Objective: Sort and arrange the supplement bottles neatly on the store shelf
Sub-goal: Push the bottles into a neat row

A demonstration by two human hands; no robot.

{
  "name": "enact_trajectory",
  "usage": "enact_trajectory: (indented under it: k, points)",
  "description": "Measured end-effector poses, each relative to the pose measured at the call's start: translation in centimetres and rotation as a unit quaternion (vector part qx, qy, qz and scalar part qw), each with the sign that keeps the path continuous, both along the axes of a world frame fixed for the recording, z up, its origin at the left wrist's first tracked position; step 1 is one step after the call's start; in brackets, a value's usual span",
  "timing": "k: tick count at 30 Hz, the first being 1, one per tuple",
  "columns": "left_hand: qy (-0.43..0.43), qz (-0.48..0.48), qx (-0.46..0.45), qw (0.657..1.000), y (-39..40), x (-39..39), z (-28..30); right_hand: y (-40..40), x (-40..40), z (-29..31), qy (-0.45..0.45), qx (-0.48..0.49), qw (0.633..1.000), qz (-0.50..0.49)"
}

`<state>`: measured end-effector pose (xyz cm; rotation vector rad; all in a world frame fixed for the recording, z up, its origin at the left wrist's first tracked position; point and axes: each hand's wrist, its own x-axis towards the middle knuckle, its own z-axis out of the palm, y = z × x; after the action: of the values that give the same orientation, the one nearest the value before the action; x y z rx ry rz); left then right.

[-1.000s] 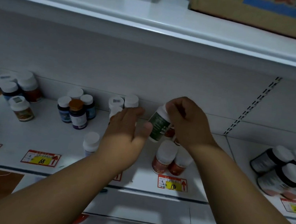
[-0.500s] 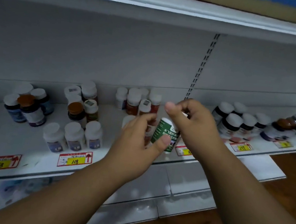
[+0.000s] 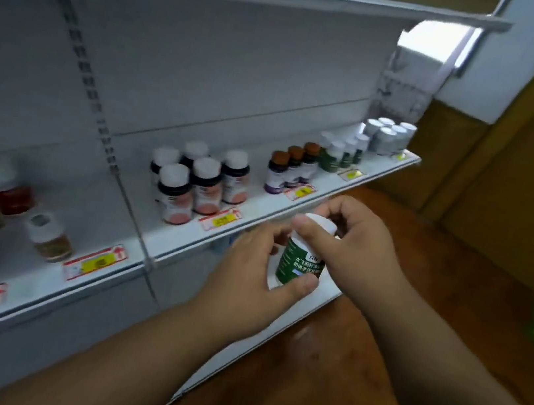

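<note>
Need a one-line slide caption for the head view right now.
Both hands, left and right, hold a green-labelled bottle before the shelf.

We reached both bare forearms forward from the bottom of the view, converging in front of us. Our left hand (image 3: 253, 269) came up from the lower left, palm turned inward, its thumb (image 3: 304, 282) pressed low on the bottle (image 3: 300, 262) and its fingers curled round the far side. Our right hand (image 3: 345, 245) came in from the lower right, wrist bent, its grip curled over the bottle's top, thumb lying across the front.
</note>
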<state>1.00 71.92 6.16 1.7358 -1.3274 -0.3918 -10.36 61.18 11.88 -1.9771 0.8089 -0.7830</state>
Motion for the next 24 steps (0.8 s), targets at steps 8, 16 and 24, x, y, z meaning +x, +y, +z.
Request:
enact_trajectory:
  k: [8, 16, 24]
  points:
    - [-0.015, -0.035, 0.033, 0.999, -13.8, -3.8, -1.0, -13.4, -4.8, -1.1, -0.001, 0.023, 0.999, -0.033]
    - [-0.019, -0.043, 0.037, 0.998, -28.2, 0.0, -0.6, -26.6, -1.6, -2.3, 0.001, -0.008, 0.995, -0.095]
    - [-0.08, 0.06, 0.002, 0.995, -38.2, 3.2, 0.5, -39.2, 2.7, -0.5, -0.044, -0.02, 0.997, -0.063]
